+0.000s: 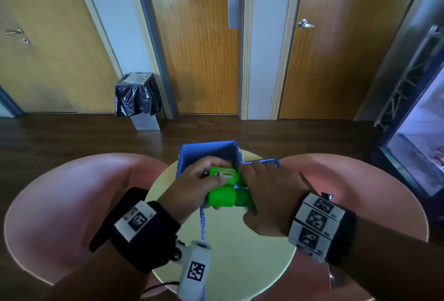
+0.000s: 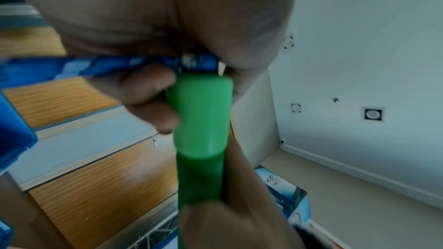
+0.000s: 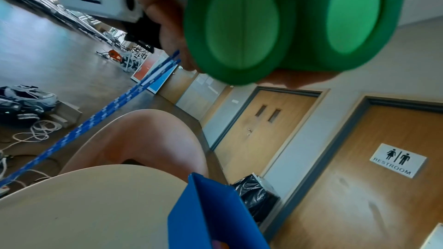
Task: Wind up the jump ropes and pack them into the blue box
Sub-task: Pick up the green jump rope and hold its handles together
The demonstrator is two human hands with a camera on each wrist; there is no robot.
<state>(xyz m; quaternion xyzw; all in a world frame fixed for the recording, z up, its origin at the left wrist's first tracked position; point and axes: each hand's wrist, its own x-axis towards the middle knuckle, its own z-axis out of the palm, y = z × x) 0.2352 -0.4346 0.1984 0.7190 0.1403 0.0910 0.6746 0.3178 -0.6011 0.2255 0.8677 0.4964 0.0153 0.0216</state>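
Observation:
Both hands hold a pair of green jump-rope handles (image 1: 222, 196) side by side just above the round cream table (image 1: 240, 248). My left hand (image 1: 206, 174) grips the handles' rope ends, and my right hand (image 1: 255, 188) wraps their other ends. The patterned blue rope (image 1: 201, 224) hangs from the left hand over the table's near edge. Close up, the left fingers (image 2: 148, 97) curl round a green handle (image 2: 201, 120) and the blue rope (image 2: 95, 65). Two round handle butts (image 3: 242, 31) fill the right wrist view. The open blue box (image 1: 189, 154) stands just behind the hands.
Pink chairs (image 1: 60, 204) flank the small table on both sides. A bin with a black bag (image 1: 137, 99) stands by the wooden doors (image 1: 204, 48) across the dark floor. A thin blue bail handle (image 1: 264, 161) sticks out of the box's right side.

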